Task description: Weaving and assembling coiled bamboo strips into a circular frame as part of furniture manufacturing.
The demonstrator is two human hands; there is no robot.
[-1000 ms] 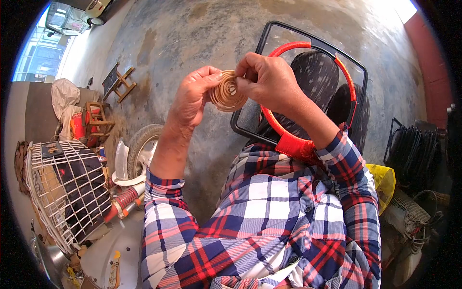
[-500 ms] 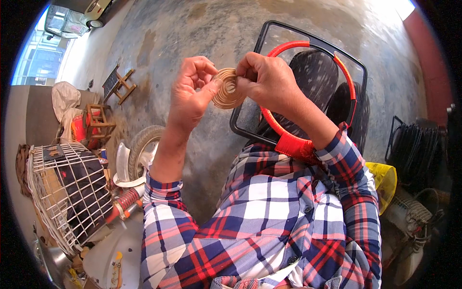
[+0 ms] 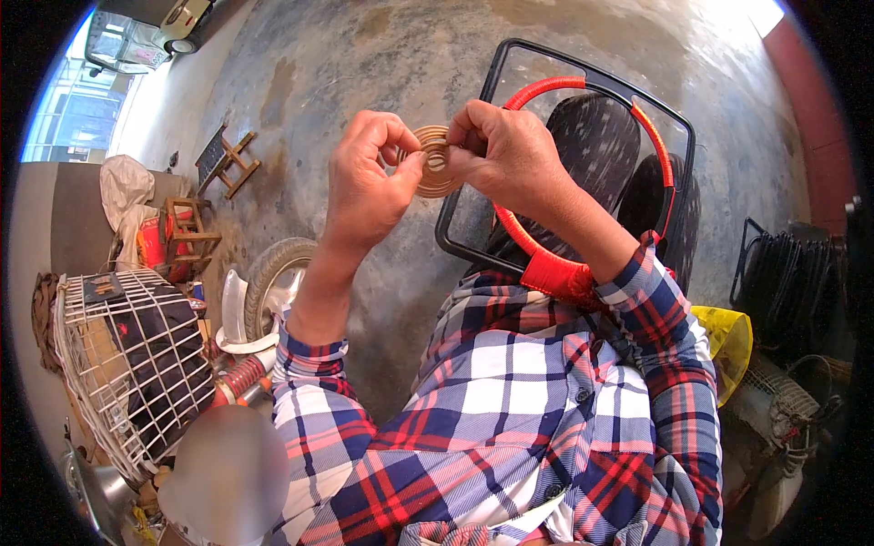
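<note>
— Closest in?

— Plaid cotton-looking shirt [image 3: 492, 382] in red, white and navy.

— Beyond that?

— Bare left hand [image 3: 371, 182], thumb and forefinger almost together at the near side of a flat, round, tan coil of thin strands [image 3: 437, 189]. Cannot tell whether clamped on a strand. Bare right hand [image 3: 514, 155], grip clamped on the right edge.

— And the coil itself, where?

— Held up between both hands, well above the floor, left of the knees.

— Any risk?

— Probably turns springing loose or tangling, from too light a pinch on the right or a sharp tug on one strand from the left. If dropped, possibly a snag below.

— On what?

— Red-wrapped round hoop [image 3: 557, 280] over the lap, then a black tubular rectangular frame [image 3: 691, 146].

— Farther?

— Stained grey concrete floor [image 3: 364, 73], low wooden stool with dark seat [image 3: 223, 162], pale vehicle [image 3: 187, 23] at the upper left.
</note>
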